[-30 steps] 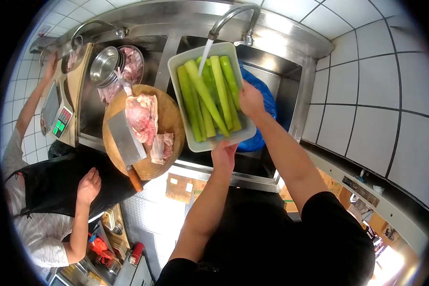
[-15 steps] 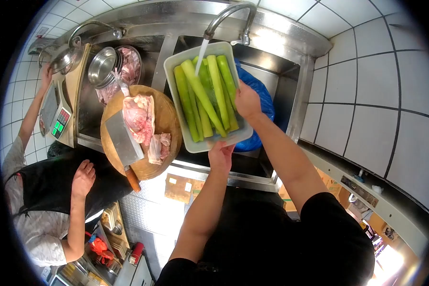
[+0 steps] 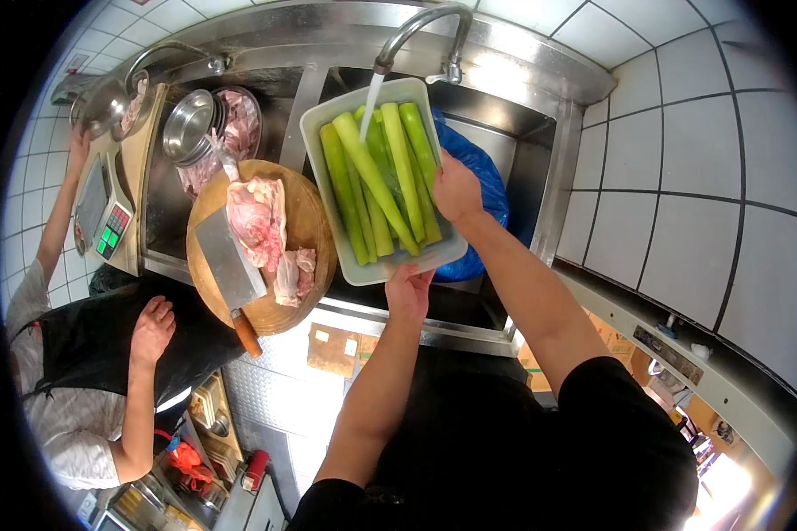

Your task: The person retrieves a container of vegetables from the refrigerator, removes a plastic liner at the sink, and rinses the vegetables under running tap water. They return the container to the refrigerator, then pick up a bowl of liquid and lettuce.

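Observation:
A pale rectangular tub point(image 3: 317, 133) holds several long green vegetable pieces point(image 3: 376, 181) over the right sink basin. My left hand point(image 3: 408, 290) grips the tub's near edge from below. My right hand point(image 3: 458, 187) is closed on its right side, the fingers partly hidden. Water point(image 3: 371, 104) runs from the faucet point(image 3: 432, 16) into the tub. Behind the tub, a blue plastic bag point(image 3: 480, 177) lies in the basin.
To the left, a round chopping board point(image 3: 211, 305) bears raw meat point(image 3: 257, 221) and a cleaver point(image 3: 230, 261). A co-worker's one hand point(image 3: 152, 329) is near it; the other reaches a metal bowl point(image 3: 104, 104) beside a scale point(image 3: 106, 208).
The tub and both my hands have shifted slightly left. The co-worker's lower hand has moved a little left, and a metal bowl has come into view by the upper hand.

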Tool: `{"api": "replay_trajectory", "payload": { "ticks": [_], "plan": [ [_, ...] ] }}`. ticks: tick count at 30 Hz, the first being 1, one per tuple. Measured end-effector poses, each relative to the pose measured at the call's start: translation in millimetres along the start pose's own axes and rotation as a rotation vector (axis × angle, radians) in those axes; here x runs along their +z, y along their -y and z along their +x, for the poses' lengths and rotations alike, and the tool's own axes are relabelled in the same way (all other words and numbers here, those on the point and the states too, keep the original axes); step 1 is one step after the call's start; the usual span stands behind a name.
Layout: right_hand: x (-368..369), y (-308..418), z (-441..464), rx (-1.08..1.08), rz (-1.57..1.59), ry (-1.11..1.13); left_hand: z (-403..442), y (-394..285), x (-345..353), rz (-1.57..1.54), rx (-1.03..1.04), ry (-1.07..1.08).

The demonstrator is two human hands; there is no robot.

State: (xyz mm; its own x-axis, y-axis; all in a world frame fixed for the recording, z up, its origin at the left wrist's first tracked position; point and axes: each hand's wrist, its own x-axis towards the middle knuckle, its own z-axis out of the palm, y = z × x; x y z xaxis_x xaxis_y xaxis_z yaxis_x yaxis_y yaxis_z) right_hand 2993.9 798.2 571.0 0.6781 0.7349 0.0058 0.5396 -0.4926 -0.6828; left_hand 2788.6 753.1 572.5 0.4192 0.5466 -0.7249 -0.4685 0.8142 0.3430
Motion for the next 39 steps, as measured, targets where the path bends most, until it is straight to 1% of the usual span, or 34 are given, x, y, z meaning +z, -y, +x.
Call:
{"api": "replay_trajectory", "payload": {
  "ticks": [8,39],
  "plan": [
    [1.2,0.1,0.6,0.011,0.013,-0.002,-0.6,-1.1,1.7,0.008,-0.005,-0.04],
    [1.1,-1.3,0.0,0.014,0.005,-0.011,0.3,0.9,3.4,-0.005,0.004,-0.016]
  ]
}}
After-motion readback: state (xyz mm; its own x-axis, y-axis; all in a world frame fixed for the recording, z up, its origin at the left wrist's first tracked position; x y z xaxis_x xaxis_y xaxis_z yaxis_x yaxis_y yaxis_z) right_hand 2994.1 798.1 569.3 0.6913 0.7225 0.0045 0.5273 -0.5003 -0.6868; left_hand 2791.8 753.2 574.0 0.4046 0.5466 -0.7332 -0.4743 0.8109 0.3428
